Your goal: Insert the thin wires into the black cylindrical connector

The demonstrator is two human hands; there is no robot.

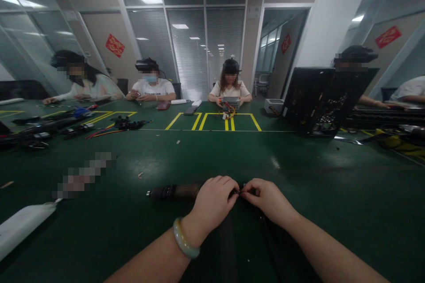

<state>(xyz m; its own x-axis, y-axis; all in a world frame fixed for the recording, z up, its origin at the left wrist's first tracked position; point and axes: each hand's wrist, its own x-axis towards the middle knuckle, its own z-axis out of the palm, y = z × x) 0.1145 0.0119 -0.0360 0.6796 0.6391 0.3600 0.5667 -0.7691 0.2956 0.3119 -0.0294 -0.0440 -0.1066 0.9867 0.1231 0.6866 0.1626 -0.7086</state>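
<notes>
A dark electric screwdriver (186, 192) lies along the green table, its metal tip pointing left. My left hand (215, 199), with a jade-coloured bangle at the wrist, is curled over the tool's right end. My right hand (265, 196) is beside it, thumb and forefinger pinched together close to the left fingertips. Something small and dark sits between the two hands, too small and too covered to name. Below the right hand a dark cable (264, 225) runs toward the front.
A black computer case (299, 101) stands at the right. Loose cables (121, 124) and black parts lie at the left. A white strip-like object (25, 225) is at the near left. Several people sit across the green table (212, 150); one holds a power supply (230, 102).
</notes>
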